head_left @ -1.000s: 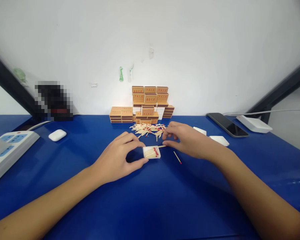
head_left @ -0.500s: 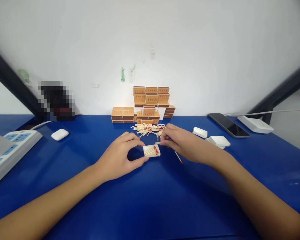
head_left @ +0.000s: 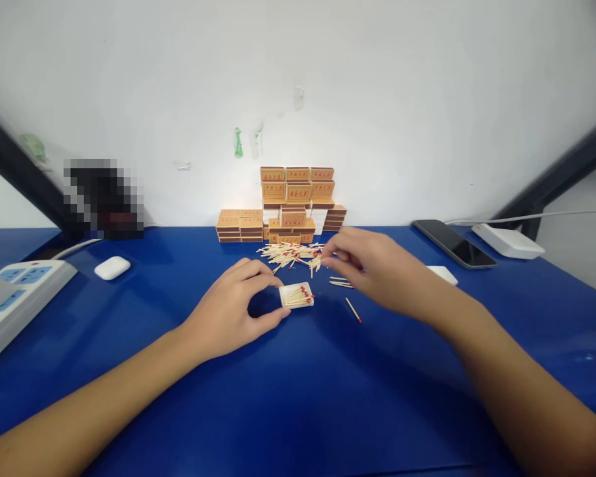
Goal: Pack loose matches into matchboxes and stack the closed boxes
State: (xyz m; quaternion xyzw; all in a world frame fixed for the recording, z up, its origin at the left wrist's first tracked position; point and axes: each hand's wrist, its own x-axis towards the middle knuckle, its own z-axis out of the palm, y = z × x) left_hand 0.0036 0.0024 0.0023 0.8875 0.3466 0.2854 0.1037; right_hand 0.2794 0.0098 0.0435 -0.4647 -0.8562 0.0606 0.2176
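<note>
Two grips work a match tray [head_left: 297,295] on the blue bench [head_left: 298,397].
Left grip [head_left: 228,311] pinches the match tray's left end between thumb and forefinger; right grip [head_left: 377,268] curls at the loose match pile [head_left: 288,253], hold impossible to tell. White wall [head_left: 427,99] behind. Match tray lies flat just before the pile, long axis left-right, red heads pointing right.

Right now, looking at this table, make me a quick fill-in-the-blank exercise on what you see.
The left hand pinches a white tray of matches with ____ tips.
The right hand hovers at the loose match pile, which lies on a ____ table.
The black phone lies on the person's ____ side.
Missing words: red, blue, right.
</note>
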